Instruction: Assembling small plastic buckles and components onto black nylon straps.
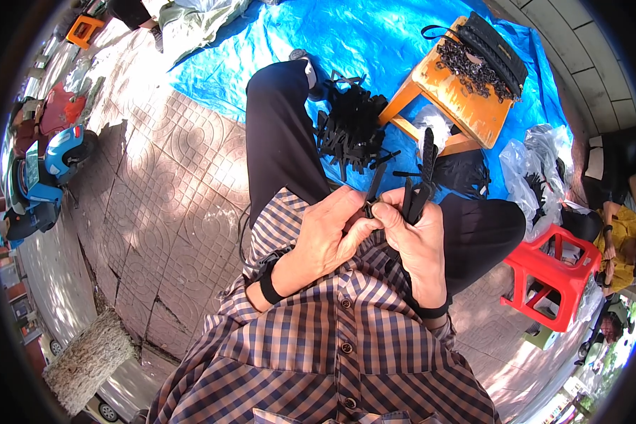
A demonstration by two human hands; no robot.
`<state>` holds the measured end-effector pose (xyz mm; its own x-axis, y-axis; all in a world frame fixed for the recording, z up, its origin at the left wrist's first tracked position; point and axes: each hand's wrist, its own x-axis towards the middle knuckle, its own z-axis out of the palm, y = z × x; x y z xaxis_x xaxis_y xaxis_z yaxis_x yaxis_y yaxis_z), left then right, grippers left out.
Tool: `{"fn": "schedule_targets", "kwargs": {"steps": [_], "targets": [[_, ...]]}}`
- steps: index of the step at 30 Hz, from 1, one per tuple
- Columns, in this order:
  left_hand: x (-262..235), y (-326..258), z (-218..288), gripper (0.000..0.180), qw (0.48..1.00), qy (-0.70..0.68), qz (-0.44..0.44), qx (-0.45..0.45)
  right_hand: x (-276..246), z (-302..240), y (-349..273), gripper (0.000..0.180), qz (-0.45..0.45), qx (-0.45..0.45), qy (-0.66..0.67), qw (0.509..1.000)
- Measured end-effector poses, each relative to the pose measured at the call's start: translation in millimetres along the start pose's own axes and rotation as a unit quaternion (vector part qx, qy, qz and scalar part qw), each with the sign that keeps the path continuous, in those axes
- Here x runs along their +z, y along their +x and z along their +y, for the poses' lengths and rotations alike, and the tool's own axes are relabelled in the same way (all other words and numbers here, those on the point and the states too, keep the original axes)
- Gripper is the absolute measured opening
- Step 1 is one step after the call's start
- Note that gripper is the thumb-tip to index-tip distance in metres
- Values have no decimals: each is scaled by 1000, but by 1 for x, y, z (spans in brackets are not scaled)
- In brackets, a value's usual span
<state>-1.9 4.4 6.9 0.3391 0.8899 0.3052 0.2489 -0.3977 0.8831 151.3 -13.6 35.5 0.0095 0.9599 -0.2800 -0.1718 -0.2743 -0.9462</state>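
Observation:
Just above my lap, my left hand and my right hand meet with their fingertips nearly touching. A narrow black strap rises from between them. Where the thumbs come together there is a small, shiny piece, perhaps a buckle; its exact form is too small to make out. My left fingers pinch at this spot. Several black straps stick up out of my right hand, whose fingers are curled round them. Beyond my knees a loose heap of black straps lies on a blue sheet.
A wooden stool carries a heap of small dark pieces and a black pouch. Clear plastic bags and a red plastic stool stand to the right, near a person in yellow. A blue scooter is at the left.

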Motion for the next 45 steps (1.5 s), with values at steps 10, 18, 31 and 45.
{"fn": "schedule_targets", "kwargs": {"steps": [10,18,31,45], "targets": [[5,-2,2,29,997,43,-23,-52,4,-2,1,12,25,-42,-121,991],[-1,-1,3,28,994,34,-67,-79,6,9,4,17,64,-130,-118,982],[-2,-5,3,23,960,-167,-46,-219,-2,3,3,19,16,-34,-53,998],[3,-5,5,21,913,-284,-77,-282,-11,17,17,22,83,-10,33,996]]}}
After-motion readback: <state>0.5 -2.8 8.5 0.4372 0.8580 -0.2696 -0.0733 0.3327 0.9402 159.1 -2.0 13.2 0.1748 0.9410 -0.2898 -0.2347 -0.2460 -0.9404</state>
